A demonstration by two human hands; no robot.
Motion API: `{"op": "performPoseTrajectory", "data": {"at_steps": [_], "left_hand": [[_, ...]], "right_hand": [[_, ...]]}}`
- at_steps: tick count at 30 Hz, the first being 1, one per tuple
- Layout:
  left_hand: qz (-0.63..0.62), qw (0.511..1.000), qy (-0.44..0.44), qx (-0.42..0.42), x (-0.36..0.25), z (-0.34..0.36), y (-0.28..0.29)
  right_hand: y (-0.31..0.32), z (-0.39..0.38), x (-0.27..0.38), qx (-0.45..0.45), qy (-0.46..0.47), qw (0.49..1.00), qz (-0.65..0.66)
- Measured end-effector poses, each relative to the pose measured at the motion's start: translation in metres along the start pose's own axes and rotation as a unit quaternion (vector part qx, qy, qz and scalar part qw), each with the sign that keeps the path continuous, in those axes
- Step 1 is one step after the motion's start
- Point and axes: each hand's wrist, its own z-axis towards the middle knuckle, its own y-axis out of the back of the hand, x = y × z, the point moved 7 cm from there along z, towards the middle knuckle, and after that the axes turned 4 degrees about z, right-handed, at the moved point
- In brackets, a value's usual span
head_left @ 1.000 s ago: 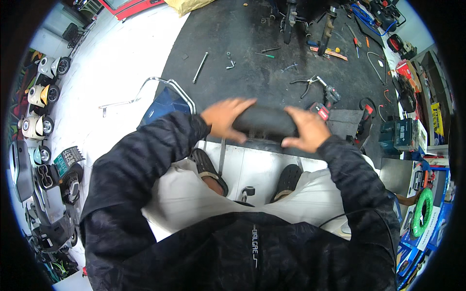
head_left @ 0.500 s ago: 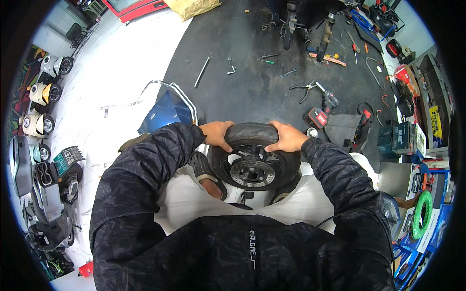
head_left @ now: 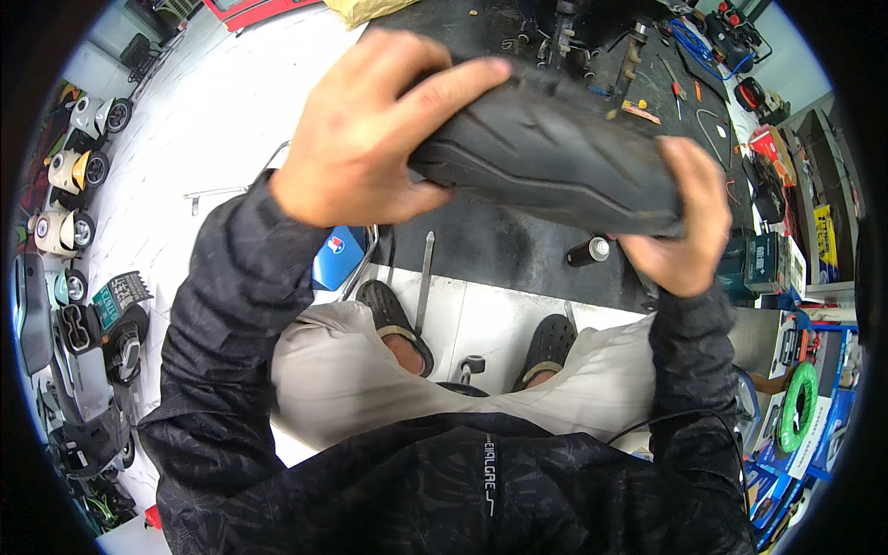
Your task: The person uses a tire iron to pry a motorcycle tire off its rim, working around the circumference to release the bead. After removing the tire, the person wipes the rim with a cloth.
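Note:
A wheel with a black grooved tyre (head_left: pixel 555 166) is held up in the air, its tread turned toward me and tilted down to the right. My left hand (head_left: pixel 365 129) grips its left end, with the fingers over the top and the thumb below. Around the right end my right hand (head_left: pixel 689 217) is closed, slightly blurred. The rim and brake disc are out of sight. Below the wheel, a dark spray can (head_left: pixel 589 252) lies on the black mat, near my right hand. A long flat metal bar (head_left: pixel 425 282) lies beside my left shoe.
A blue panel (head_left: pixel 339 257) and bent chrome tube lie by my left sleeve. Toy-like scooters (head_left: pixel 69 176) line the left side. Tools and a blue hose (head_left: pixel 689 42) are spread at the far right. A green ring (head_left: pixel 801 407) stands among boxes at right.
Both hands have raised the wheel from between my feet, upward and away from the floor. It has turned so the tread faces me, and the brake disc no longer shows.

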Motion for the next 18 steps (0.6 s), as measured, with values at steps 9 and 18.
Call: {"op": "performPoseTrajectory", "data": {"at_steps": [9, 18], "left_hand": [[-0.146, 0.981, 0.054, 0.114, 0.011, -0.027, -0.044], [-0.297, 0.833, 0.254, 0.391, -0.002, -0.209, -0.195]], "right_hand": [[-0.023, -0.003, -0.019, 0.159, -0.115, 0.975, 0.100], [-0.175, -0.144, -0.018, 0.423, -0.233, 0.854, 0.196]]}}
